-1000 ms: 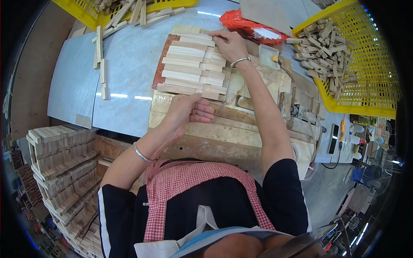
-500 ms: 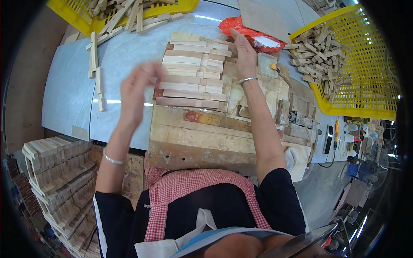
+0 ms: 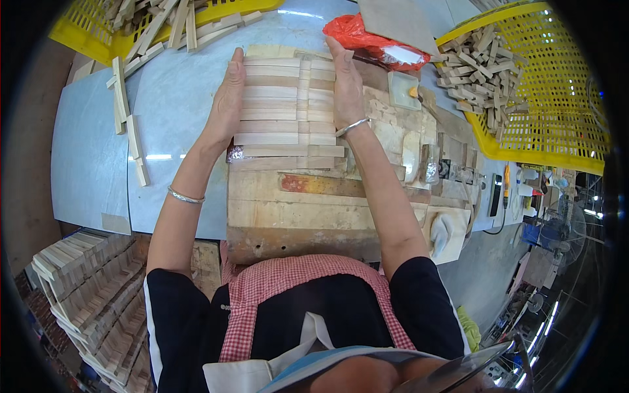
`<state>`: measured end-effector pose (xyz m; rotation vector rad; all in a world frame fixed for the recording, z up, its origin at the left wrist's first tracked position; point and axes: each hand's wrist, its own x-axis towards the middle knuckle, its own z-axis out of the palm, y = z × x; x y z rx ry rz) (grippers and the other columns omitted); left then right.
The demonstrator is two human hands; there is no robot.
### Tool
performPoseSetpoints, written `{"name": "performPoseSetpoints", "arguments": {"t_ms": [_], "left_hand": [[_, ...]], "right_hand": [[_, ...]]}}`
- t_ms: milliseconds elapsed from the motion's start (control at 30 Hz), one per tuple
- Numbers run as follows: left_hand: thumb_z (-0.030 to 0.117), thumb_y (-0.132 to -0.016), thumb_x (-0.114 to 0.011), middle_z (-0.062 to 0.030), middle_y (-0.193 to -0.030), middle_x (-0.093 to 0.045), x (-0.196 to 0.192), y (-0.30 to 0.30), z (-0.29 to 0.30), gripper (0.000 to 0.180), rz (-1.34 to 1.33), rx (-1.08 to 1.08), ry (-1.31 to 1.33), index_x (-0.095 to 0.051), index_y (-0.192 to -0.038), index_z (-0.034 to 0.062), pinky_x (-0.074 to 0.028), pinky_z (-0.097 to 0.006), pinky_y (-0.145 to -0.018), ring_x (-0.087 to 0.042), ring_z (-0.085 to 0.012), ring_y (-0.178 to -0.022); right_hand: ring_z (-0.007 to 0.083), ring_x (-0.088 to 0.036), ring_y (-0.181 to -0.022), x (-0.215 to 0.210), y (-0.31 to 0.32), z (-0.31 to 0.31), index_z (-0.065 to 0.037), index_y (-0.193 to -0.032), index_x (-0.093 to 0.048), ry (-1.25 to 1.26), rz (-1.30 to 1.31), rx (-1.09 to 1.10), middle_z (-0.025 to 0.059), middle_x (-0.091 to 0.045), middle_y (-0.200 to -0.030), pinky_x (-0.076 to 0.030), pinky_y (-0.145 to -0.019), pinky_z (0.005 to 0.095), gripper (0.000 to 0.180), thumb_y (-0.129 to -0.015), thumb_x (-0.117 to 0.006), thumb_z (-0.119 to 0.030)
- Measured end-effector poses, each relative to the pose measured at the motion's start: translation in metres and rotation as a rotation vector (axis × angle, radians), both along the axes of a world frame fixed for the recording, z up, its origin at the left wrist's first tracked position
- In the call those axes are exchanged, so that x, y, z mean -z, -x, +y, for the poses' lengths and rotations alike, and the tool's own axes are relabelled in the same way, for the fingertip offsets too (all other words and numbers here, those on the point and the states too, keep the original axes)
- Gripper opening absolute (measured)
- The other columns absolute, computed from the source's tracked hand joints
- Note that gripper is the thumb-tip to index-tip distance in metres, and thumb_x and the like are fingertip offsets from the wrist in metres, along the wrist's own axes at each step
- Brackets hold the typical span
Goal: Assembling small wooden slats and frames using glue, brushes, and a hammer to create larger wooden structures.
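A silver bangle (image 3: pixel 185 197) sat behind the left hand (image 3: pixel 227 101), a second bangle (image 3: pixel 352 127) behind the right hand (image 3: pixel 347 85); farther back were white-striped navy short sleeves (image 3: pixel 419 298) and a red-and-white checked apron (image 3: pixel 295 270).

Wood strips (image 3: pixel 270 103) on board (image 3: pixel 295 215), basket (image 3: pixel 567 98) right

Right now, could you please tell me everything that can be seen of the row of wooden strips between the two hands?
The row of wooden strips lies flat on a worn wooden work surface, side by side, lengths running left to right. They look like bare wood, mostly pale, some browner. Notch-like steps right of centre line up into a band. The left hand appears to touch the left ends, the right hand the right ends. The two nearest strips sit less evenly.
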<state>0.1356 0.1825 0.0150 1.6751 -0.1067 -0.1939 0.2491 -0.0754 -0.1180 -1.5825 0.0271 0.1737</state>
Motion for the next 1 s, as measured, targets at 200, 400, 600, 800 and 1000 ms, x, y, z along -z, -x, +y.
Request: {"name": "performPoseSetpoints", "arguments": {"t_ms": [200, 400, 600, 800, 1000], "left_hand": [[0.063, -0.094, -0.024, -0.0219, -0.153, -0.014, 0.001, 0.01, 0.024, 0.087, -0.025, -0.075, 0.117, -0.014, -0.145, -0.0067, -0.011, -0.035, -0.116, -0.012, -0.0295, -0.143], [0.05, -0.09, -0.053, -0.0191, -0.153, -0.017, 0.018, 0.056, 0.069, 0.086, -0.204, -0.036, -0.052, -0.015, -0.146, -0.0033, -0.015, -0.038, -0.115, -0.014, -0.0309, -0.143], [0.056, -0.067, -0.074, -0.0252, -0.149, -0.021, 0.031, 0.098, 0.067, 0.116, -0.352, 0.133, -0.52, -0.011, -0.147, 0.0002, -0.022, -0.044, -0.113, -0.021, -0.0379, -0.139], [0.056, -0.069, -0.073, -0.026, -0.149, -0.021, 0.027, 0.09, 0.057, 0.114, -0.261, 0.119, -0.447, -0.012, -0.147, -0.0008, -0.02, -0.047, -0.113, -0.022, -0.0391, -0.138], [0.057, -0.07, -0.071, -0.0231, -0.15, -0.021, 0.035, 0.082, 0.066, 0.112, -0.449, 0.14, -0.606, -0.014, -0.147, -0.0007, -0.018, -0.047, -0.113, -0.021, -0.039, -0.139]], "right_hand": [[0.0246, -0.035, -0.133, -0.113, 0.093, 0.08, 0.004, -0.136, -0.04, 0.034, -0.33, 0.16, 0.0173, -0.041, -0.141, -0.023, -0.11, 0.033, 0.074, -0.095, -0.036, -0.058], [0.0315, -0.03, -0.137, -0.137, 0.156, 0.035, 0.004, -0.138, -0.034, 0.394, -0.391, 0.008, 0.0221, -0.035, -0.145, -0.021, -0.112, 0.0366, 0.081, -0.089, -0.05, -0.057], [0.0357, -0.02, -0.14, -0.129, 0.221, 0.024, 0.007, -0.14, -0.026, 1.135, -0.554, -0.291, 0.0256, -0.027, -0.146, -0.011, -0.114, 0.0507, 0.099, -0.079, -0.056, -0.065], [0.0355, -0.02, -0.14, -0.121, 0.223, 0.046, 0.008, -0.14, -0.025, 1.283, -0.533, -0.261, 0.0261, -0.026, -0.147, -0.01, -0.113, 0.052, 0.093, -0.084, -0.053, -0.061], [0.0366, -0.021, -0.139, -0.121, 0.224, 0.056, 0.01, -0.14, -0.023, 1.259, -0.521, -0.217, 0.028, -0.026, -0.145, -0.011, -0.112, 0.0535, 0.096, -0.084, -0.05, -0.063]]}}
